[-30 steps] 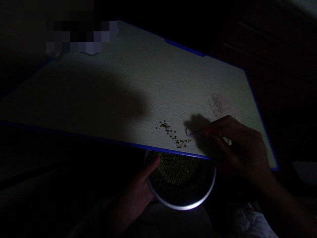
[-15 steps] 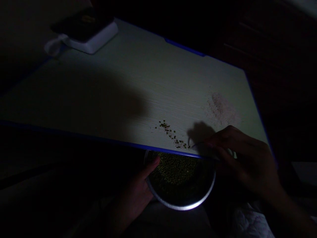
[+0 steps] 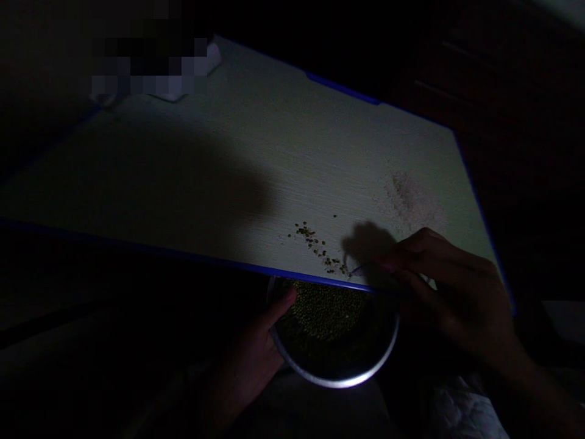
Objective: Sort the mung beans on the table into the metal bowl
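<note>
My left hand (image 3: 260, 353) grips the side of a round metal bowl (image 3: 340, 384), its thumb over the rim. Small green mung beans (image 3: 324, 314) cover the bowl's bottom, and its far rim is hidden under the board edge. In my right hand (image 3: 452, 292), thumb and fingers pinch a thin, dark, pointed tool whose exact kind I cannot make out. Its tip is down on the board by a short trail of loose beans (image 3: 315, 241) mixed with pale bits. One bean (image 3: 334, 216) lies apart, farther from the edge.
The pale board (image 3: 283, 140) has a blue rim. A pinkish heap of fine grains (image 3: 411, 198) lies on its right side. A white object (image 3: 212, 58), partly blurred out, stands at the far left corner. White patterned cloth (image 3: 464, 408) shows at lower right; the surroundings are dark.
The tool tip has shifted slightly left along the trail's near end. A single bean now lies farther up the board, away from the others. My left hand and the bowl have hardly moved.
</note>
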Demonstrator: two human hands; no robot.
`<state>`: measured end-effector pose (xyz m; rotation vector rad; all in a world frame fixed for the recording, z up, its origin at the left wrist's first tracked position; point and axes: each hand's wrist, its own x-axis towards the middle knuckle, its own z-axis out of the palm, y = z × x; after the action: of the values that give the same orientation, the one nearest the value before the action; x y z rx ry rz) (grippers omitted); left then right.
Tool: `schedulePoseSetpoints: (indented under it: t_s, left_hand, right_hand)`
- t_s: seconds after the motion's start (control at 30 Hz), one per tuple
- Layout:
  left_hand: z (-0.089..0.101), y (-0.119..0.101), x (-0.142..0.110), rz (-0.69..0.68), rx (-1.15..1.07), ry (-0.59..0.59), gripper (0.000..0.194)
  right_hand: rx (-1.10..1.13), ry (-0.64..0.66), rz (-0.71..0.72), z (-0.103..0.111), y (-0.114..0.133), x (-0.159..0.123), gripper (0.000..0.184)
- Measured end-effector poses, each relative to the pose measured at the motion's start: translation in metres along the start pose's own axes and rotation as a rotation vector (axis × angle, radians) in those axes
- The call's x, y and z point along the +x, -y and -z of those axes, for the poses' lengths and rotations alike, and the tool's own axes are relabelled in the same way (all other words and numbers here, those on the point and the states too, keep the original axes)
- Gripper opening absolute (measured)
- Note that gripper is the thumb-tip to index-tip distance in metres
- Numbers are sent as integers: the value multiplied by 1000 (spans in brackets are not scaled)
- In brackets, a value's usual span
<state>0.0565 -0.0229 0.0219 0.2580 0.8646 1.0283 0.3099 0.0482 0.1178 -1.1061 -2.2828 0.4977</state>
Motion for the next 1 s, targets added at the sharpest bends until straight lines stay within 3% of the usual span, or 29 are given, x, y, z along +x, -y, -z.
schedulePoseSetpoints:
  t_s: [0.13,0.27,0.43,0.6,0.7,0.83,1.0]
  left_hand:
    - [-16,-10,1,72,-88,-5,18]
    - [-19,-9,6,57,-107,70,22]
    - [9,10,11,133,-227,47,18]
    - [36,27,10,24,-243,24,31]
    - [24,23,12,109,-274,12,20]
    - [1,7,13,184,-272,3,22]
    - [4,2,15,188,-264,-11,9]
  right_hand:
    - [-14,-1,-21,0,4,-2,22]
    - [-49,-8,-2,-4,4,-3,19]
    - [-166,-93,-115,-3,-11,0,14]
    - [-196,-141,-172,2,-15,4,11]
    - [-174,-117,-151,2,-8,0,14]
    - [-129,-93,-101,-8,0,-4,18]
    - [-150,-140,-92,-20,-3,8,17]
